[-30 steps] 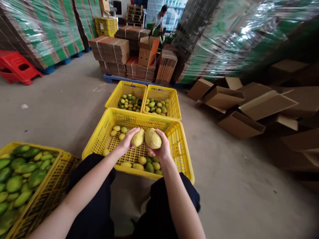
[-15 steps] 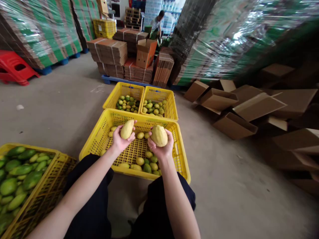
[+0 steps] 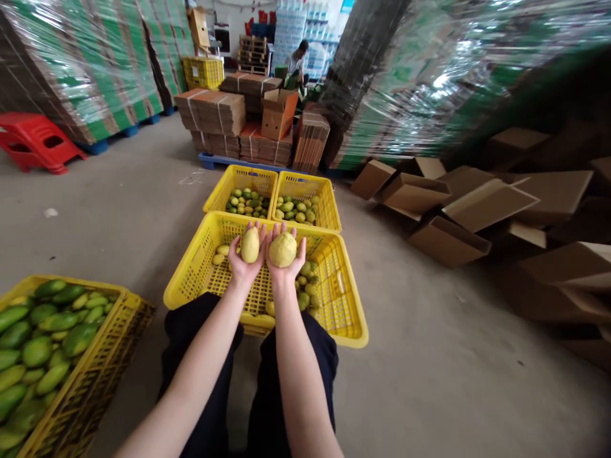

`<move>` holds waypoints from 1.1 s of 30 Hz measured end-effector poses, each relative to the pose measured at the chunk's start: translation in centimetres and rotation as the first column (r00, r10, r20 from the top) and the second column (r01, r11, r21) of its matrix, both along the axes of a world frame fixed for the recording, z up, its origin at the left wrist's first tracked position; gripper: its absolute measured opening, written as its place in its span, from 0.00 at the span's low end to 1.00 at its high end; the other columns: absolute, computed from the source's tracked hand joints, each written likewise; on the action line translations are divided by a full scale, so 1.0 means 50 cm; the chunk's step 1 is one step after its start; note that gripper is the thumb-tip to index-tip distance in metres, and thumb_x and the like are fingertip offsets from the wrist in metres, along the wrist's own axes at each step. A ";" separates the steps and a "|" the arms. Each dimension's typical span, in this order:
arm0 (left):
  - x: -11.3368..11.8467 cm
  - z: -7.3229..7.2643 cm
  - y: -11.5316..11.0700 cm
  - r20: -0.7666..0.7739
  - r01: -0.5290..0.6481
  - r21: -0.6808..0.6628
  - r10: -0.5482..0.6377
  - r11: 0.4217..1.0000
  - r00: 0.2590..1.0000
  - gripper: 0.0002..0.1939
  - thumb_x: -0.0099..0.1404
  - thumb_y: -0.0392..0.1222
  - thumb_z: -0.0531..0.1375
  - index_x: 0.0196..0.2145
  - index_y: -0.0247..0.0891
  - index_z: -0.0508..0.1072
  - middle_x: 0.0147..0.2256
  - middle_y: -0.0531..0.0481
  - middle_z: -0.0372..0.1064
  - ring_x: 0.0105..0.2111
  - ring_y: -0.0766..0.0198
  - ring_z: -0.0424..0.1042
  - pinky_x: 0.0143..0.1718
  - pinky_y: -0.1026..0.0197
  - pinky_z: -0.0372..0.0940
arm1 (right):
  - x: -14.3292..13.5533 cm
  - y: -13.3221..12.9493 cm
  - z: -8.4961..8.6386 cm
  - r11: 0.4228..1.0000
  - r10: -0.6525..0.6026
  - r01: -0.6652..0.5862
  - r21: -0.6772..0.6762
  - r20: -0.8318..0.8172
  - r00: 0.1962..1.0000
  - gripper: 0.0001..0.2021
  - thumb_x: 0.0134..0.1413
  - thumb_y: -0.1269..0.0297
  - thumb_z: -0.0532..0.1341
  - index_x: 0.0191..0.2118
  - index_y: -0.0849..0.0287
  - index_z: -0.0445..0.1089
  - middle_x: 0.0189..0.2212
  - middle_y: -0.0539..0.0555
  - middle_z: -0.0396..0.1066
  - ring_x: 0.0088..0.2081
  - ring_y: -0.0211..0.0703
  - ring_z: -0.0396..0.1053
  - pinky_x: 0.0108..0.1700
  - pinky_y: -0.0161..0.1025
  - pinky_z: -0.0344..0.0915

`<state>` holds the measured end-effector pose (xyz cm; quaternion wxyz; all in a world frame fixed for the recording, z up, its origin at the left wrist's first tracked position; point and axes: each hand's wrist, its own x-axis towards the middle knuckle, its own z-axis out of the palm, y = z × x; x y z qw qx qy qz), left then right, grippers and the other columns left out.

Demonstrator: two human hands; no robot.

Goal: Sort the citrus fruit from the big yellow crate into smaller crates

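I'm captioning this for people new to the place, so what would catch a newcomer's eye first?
Probably the two pale yellow fruits, one on each upturned palm, above the large yellow crate in the centre. Next, the heap of green fruit filling a crate at lower left, and the bright red stool at the left edge. The jumbled cardboard boxes on the right stand out too.

Bare mesh floor (image 3: 258, 287) mid-way across the large yellow crate (image 3: 355, 289)
Loose fruit (image 3: 309, 289) blocks the right; raised walls enclose it.
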<state>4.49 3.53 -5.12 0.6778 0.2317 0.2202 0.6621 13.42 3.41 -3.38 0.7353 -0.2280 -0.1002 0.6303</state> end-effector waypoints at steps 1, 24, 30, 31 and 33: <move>-0.003 -0.002 -0.001 0.004 -0.006 -0.004 0.006 1.000 1.000 0.19 0.65 0.53 0.53 0.51 0.48 0.71 0.54 0.50 0.73 0.62 0.54 0.64 0.43 0.55 0.74 | -0.001 0.000 -0.003 1.000 0.009 -0.009 0.006 0.011 1.000 0.17 0.48 0.45 0.59 0.41 0.48 0.70 0.51 0.51 0.76 0.57 0.45 0.70 0.57 0.49 0.69; -0.061 -0.036 0.033 0.047 -0.102 -0.497 0.144 0.862 0.988 0.15 0.70 0.37 0.46 0.46 0.36 0.71 0.41 0.42 0.76 0.48 0.62 0.76 0.47 0.62 0.74 | 0.066 -0.006 -0.033 0.945 -0.257 0.240 -0.220 -0.052 0.965 0.13 0.47 0.63 0.53 0.38 0.55 0.70 0.29 0.51 0.77 0.38 0.45 0.77 0.47 0.44 0.75; -0.107 -0.108 -0.042 -0.153 -0.109 -0.730 -0.006 0.675 0.988 0.10 0.67 0.33 0.52 0.46 0.35 0.66 0.44 0.40 0.71 0.53 0.52 0.72 0.47 0.51 0.74 | 0.224 -0.049 -0.022 0.902 -0.336 0.319 -0.293 -0.009 0.942 0.14 0.46 0.63 0.50 0.39 0.56 0.68 0.28 0.52 0.74 0.33 0.43 0.76 0.37 0.39 0.76; -0.106 -0.118 -0.063 -0.159 -0.095 -0.751 -0.039 0.653 0.987 0.10 0.67 0.33 0.53 0.47 0.34 0.66 0.44 0.39 0.70 0.54 0.48 0.71 0.47 0.47 0.74 | 0.245 -0.060 -0.020 0.896 -0.342 0.325 -0.303 -0.003 0.940 0.14 0.46 0.63 0.50 0.39 0.56 0.67 0.28 0.52 0.74 0.32 0.42 0.76 0.36 0.39 0.76; -0.101 -0.127 -0.094 -0.222 -0.069 -0.744 -0.149 0.665 0.964 0.10 0.68 0.36 0.54 0.47 0.34 0.66 0.45 0.37 0.69 0.54 0.45 0.71 0.46 0.41 0.72 | 0.279 -0.084 -0.019 0.887 -0.349 0.335 -0.318 0.012 0.937 0.14 0.45 0.64 0.51 0.39 0.56 0.67 0.27 0.52 0.74 0.30 0.42 0.76 0.34 0.38 0.75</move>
